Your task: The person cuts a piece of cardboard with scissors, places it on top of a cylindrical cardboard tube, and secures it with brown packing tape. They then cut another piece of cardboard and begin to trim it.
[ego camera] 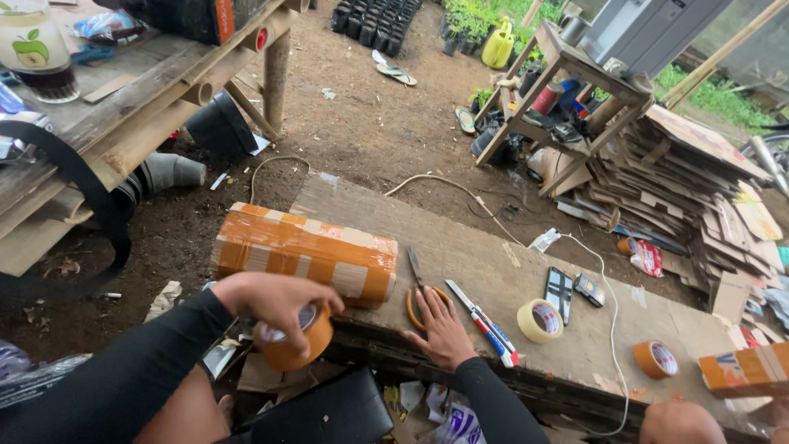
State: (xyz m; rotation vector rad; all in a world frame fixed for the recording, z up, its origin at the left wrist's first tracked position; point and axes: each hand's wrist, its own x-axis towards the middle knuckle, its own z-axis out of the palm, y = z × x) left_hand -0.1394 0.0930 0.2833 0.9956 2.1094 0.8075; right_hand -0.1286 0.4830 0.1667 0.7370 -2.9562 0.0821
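Gripping a brown roll of packing tape (289,339) from above, the left hand (275,302) wraps it just below a long tape-wrapped cardboard parcel (306,252). The right hand (442,329) lies flat, fingers spread, on a thin orange tape ring (416,302) on the wooden board (493,271).

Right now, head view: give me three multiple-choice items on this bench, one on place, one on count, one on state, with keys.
1. Where is the taped box?
A. On the board's left end
B. On the dirt
C. On the cardboard stack

2. How many tape rolls lie free on the board, right of the cutters?
A. None
B. Two
C. Five

3. What is the left hand doing?
A. Resting flat and empty
B. Gripping an orange tape roll
C. Holding a cutter

Key: 1 A, it rests on the plank by the left hand. 2 B, the pale roll and the orange roll. 3 B, the fingers wrap the roll; the right hand lies flat.
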